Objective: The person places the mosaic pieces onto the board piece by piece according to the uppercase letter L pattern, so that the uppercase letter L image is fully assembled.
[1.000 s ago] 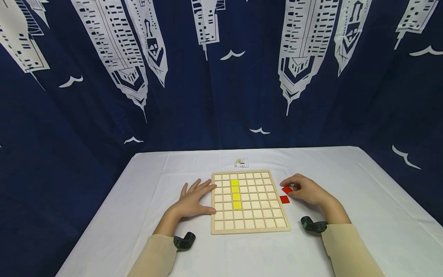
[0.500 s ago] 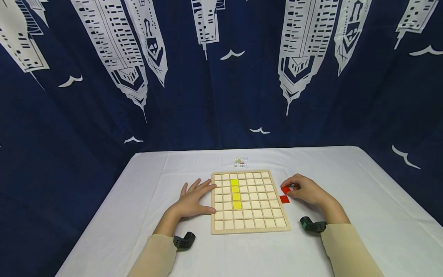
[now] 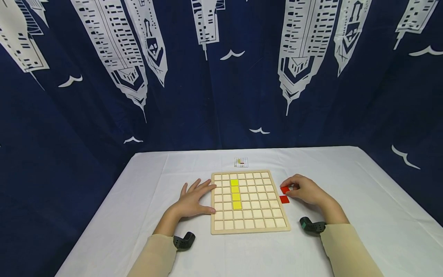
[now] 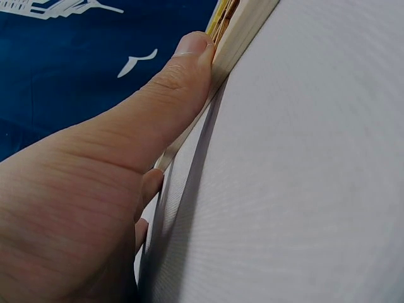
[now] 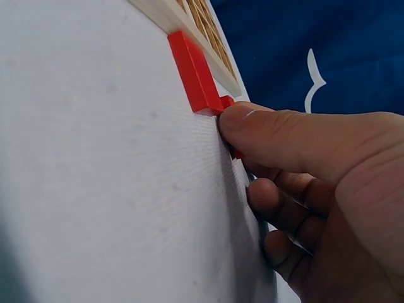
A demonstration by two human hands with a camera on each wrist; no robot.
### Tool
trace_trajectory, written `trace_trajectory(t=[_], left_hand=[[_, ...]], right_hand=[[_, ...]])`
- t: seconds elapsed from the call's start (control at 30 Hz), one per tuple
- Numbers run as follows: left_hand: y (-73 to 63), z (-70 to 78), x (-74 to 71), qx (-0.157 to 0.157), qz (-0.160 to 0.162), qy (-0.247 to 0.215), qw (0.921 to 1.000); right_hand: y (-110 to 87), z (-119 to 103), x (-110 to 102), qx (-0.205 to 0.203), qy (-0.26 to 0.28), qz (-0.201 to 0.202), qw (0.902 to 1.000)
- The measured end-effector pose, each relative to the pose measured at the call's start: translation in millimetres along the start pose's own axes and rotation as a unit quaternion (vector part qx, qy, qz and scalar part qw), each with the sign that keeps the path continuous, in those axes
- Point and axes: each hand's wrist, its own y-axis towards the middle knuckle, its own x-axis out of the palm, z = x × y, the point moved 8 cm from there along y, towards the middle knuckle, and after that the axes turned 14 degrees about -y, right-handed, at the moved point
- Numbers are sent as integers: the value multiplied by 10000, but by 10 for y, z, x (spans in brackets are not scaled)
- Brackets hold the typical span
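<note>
A wooden grid board [image 3: 250, 231] lies flat, with several yellow square tiles [image 3: 236, 197] in one column of its cells. My left hand [image 3: 190, 204] rests along the board's left edge, thumb and fingers spread; in the left wrist view, the thumb [image 4: 170, 82] touches the wooden rim. On the right, my right hand [image 3: 308, 189] pinches a red square tile [image 3: 284, 190] between thumb and fingers, close beside the board's right edge. Another red tile [image 3: 284, 199] lies just nearer, against that edge. In the right wrist view, my thumb [image 5: 252, 129] covers most of the pinched tile.
A small printed grid card [image 3: 241, 162] with coloured marks lies behind the board. A white cloth [image 3: 138, 192] covers the table. Behind it hangs a dark blue curtain [image 3: 214, 96] with white building prints. Each wrist wears a black device [image 3: 184, 241].
The pinched red tile has slid slightly left toward the board and turned a little, the right hand shifting with it. The left hand and board stay put.
</note>
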Motion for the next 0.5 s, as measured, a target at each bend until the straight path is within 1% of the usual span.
trace_trajectory(t=[0.27,0.5], left_hand=[[-4,5,-4,-30,-10,1,10000],[-8,13,-5,-6,-5,24,10000]], right_hand=[[14,-30,-20,-71,-28,144,9999],[38,-101,-19,-30,22,138,9999]])
